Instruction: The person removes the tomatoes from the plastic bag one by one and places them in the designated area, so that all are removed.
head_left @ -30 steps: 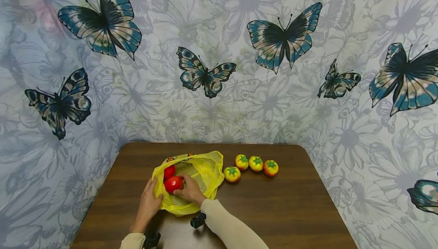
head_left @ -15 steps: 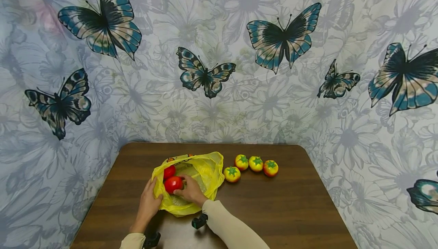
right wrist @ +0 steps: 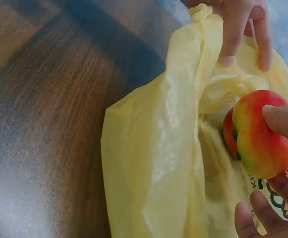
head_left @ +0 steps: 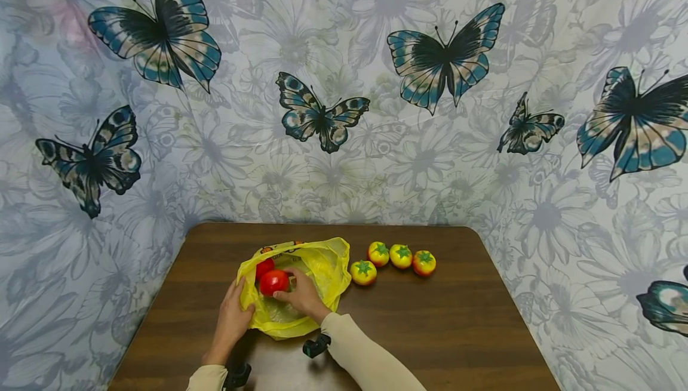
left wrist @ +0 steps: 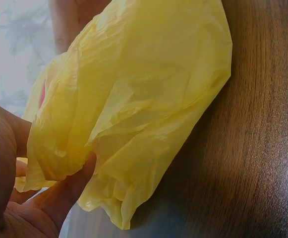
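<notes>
There are six fruits which I can count: two red ones inside one yellow plastic bag (head_left: pixel 331 265), and four yellow-and-red fruits (head_left: pixel 400 256) with green leaf tops, outside it. The bag lies on the left half of the table (head_left: pixel 457 331), its mouth turned upward; the four fruits sit just beside it, toward the far edge. Of two hands, the left hand (head_left: pixel 235 313) is clamped on the bag's left rim, between thumb and fingers. The right hand (head_left: pixel 303 294) is inside the mouth, its thumb and fingers closed around the nearer red fruit (head_left: pixel 273 283); the farther red fruit (head_left: pixel 264 268) is close behind, near the left wall of the bag. The right wrist view shows what the head view does not: the held fruit has a yellow-green side. The left wrist view gives mainly the creased outer face of the bag. The table is of dark brown wood grain, with rounded far corners and a shine near the front. Behind its far edge stands a grey-white flowered wall (head_left: pixel 231 158) with seven blue-and-black butterflies (head_left: pixel 446 59), two of them cut by the picture's right border.
</notes>
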A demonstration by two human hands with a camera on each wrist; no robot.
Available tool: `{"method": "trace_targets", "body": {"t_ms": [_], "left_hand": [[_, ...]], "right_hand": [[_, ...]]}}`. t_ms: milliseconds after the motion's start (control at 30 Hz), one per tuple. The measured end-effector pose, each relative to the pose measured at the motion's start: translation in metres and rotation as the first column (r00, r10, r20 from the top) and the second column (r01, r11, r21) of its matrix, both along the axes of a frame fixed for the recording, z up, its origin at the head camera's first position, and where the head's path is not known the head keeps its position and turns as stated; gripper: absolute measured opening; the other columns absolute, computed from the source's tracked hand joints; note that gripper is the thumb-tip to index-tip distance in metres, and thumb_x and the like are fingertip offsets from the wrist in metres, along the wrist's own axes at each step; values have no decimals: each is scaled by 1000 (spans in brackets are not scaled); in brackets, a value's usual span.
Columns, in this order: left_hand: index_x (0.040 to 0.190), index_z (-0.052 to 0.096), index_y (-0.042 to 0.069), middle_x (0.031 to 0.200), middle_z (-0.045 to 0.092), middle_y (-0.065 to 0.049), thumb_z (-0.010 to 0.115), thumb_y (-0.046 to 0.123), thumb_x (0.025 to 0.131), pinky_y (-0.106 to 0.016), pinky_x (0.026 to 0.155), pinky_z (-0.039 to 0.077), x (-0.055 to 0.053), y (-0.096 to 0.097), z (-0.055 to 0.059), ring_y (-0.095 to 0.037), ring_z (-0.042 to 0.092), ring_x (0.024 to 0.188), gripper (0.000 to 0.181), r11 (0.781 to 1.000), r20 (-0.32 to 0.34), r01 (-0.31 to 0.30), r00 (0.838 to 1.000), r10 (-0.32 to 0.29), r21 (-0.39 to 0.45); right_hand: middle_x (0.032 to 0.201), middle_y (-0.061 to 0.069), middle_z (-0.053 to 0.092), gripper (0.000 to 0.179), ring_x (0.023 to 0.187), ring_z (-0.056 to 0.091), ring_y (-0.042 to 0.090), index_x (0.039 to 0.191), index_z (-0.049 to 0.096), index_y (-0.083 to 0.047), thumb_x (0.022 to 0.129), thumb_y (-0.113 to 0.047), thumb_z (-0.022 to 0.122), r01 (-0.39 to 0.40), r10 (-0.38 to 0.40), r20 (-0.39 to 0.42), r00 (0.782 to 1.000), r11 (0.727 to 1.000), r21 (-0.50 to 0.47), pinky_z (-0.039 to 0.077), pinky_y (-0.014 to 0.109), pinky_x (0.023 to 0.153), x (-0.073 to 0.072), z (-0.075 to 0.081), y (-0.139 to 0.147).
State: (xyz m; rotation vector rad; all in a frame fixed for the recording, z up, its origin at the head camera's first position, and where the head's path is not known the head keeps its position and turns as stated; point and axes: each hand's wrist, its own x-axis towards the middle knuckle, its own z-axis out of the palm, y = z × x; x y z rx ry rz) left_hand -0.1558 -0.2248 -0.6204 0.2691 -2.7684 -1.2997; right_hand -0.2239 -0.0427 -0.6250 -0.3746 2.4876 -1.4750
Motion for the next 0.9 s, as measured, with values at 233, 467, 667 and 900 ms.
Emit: {"method": "trace_targets", "body": {"t_ms": [233,467,667,900], "left_hand": [[151,25,-7,157,20,-32,62,-1,86,-62,114,26,0,0,-2,-52,29,139,76,1000,-7,-5,1000,5,0],[152,24,-6,158,19,-31,62,-1,86,-61,113,27,0,-1,-2,-52,29,139,76,1000,6,-2,1000,2,2],[153,22,-6,158,18,-31,62,0,86,-61,113,27,-1,-1,0,-52,28,140,78,1000,12,4,1000,-4,6],[152,23,-6,158,19,-30,62,0,86,-61,114,26,-1,-2,-2,-51,29,140,77,1000,17,-4,1000,4,8]], "right_hand": [[127,5,62,59,112,60,27,131,57,-17,79,-28,82,14,-14,0,1000,1000,-27,55,41,89,3,3,1],[127,1,63,57,112,60,23,129,58,-20,78,-30,82,20,-20,-17,1000,999,-43,54,38,90,7,6,2],[127,3,63,56,113,60,25,128,58,-20,78,-30,82,18,-21,-46,999,997,-74,53,37,90,10,10,6],[128,3,62,55,115,59,30,128,58,-21,78,-27,81,33,-36,-15,999,988,-151,54,36,88,14,16,11]]}}
